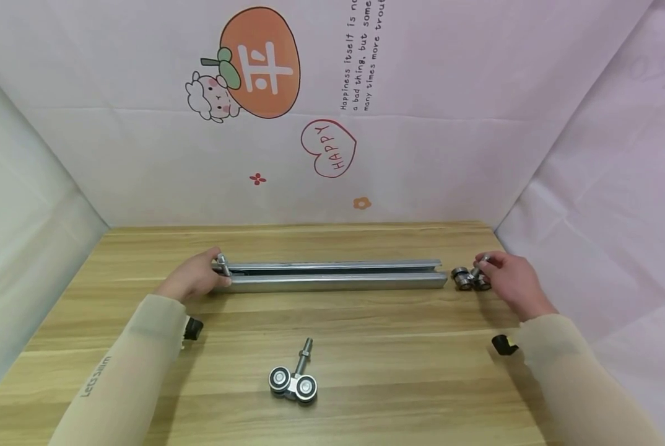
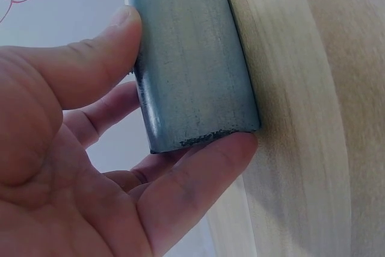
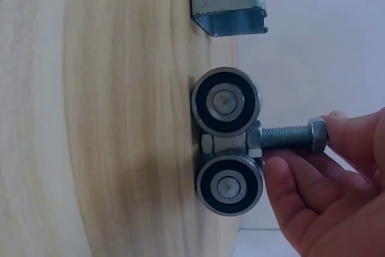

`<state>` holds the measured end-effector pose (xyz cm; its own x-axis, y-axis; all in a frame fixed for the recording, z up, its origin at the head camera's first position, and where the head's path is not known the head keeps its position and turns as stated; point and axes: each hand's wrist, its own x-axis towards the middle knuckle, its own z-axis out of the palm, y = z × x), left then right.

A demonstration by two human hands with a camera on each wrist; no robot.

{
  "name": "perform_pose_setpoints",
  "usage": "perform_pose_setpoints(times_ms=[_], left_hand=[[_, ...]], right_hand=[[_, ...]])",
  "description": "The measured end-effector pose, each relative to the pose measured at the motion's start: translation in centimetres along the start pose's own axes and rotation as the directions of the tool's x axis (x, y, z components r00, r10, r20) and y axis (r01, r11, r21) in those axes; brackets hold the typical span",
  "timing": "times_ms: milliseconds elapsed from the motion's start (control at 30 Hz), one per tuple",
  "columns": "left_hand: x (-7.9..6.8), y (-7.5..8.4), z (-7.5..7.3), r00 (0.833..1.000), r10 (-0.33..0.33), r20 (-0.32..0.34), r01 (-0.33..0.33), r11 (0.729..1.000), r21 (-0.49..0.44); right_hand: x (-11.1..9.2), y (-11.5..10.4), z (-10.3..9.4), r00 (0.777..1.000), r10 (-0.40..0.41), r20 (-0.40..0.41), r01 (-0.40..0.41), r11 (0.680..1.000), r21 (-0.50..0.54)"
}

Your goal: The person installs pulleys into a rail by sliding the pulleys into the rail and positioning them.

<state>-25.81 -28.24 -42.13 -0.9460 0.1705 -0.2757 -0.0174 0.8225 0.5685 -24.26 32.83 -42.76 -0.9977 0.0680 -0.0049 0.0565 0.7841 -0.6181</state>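
A metal channel rail (image 1: pixel 332 282) lies along the back of the table, its slot facing up. My left hand (image 1: pixel 197 273) grips the rail's left end, thumb on the near edge and fingers around the end, as the left wrist view shows of the rail (image 2: pixel 189 58). A bolt (image 1: pixel 223 265) stands up from the slot beside that hand. Off the rail's right end, my right hand (image 1: pixel 508 279) pinches the threaded bolt (image 3: pixel 289 136) of a roller trolley (image 3: pixel 227 142). Its wheels (image 1: pixel 464 280) are close to the table, just short of the rail's open end (image 3: pixel 231 19).
Another roller trolley (image 1: pixel 295 383) lies on the wooden table (image 1: pixel 388 365) nearer me, its bolt pointing away. White printed cloth (image 1: pixel 449 124) hangs behind the table, with further cloth at both sides.
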Motion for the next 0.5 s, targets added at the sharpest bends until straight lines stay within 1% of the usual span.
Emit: perform_pose_setpoints(times_ms=[133, 267, 367, 500], left_hand=[[-0.1, 0.0, 0.0, 1.0, -0.005, 0.002, 0.005, 1.0, -0.003], [-0.1, 0.1, 0.0, 1.0, -0.004, 0.003, 0.004, 1.0, -0.005], [-0.1, 0.1, 0.1, 1.0, -0.008, 0.006, 0.008, 1.0, -0.004], [0.0, -0.1, 0.1, 1.0, -0.009, 0.003, 0.009, 1.0, -0.003]], right_hand=[[0.3, -0.2, 0.5, 1.0, -0.007, -0.014, 0.007, 1.0, 0.021], [0.6, -0.4, 0.9, 1.0, -0.017, -0.002, 0.017, 0.999, 0.028], [0.8, -0.6, 1.2, 1.0, -0.031, 0.006, 0.031, 0.999, 0.015], [1.0, -0.9, 1.7, 0.998, -0.064, -0.017, 0.063, 0.998, -0.028]])
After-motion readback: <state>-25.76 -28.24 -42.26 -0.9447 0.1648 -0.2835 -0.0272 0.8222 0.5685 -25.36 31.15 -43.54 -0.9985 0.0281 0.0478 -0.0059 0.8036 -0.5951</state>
